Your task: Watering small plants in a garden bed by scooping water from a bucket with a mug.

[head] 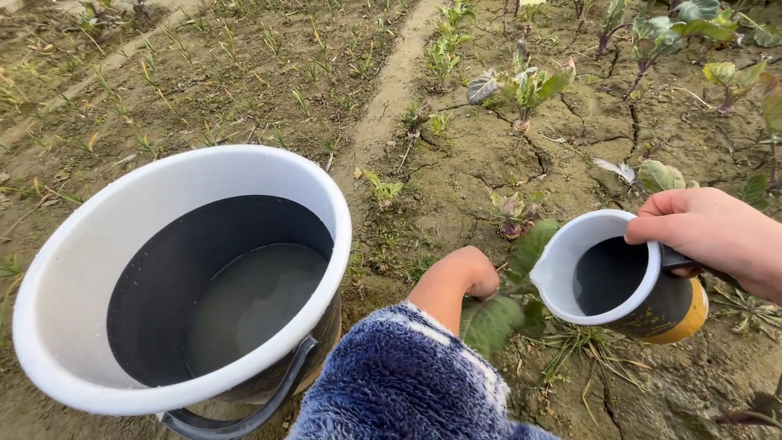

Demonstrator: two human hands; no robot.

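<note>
The right hand (713, 232) gripped a tilted jug (623, 277), looking empty; the left hand (472, 273) grasped a seedling (501, 314); the near-left bucket (175, 277) held water; far plants remained unwatered, seemingly.

The large bucket (179, 277) fills the lower left and blocks any pass there, its rim close beside the left hand (468, 273), which reaches down among the leaves of a low plant (509, 305). The right hand (709, 228) holds a mug (619, 277) just right of that plant, so only a narrow gap stays between mug and left wrist. Beyond them the cracked soil (464, 175) lies open up to a small seedling (511, 213) and the taller plants (521, 90) behind.
</note>
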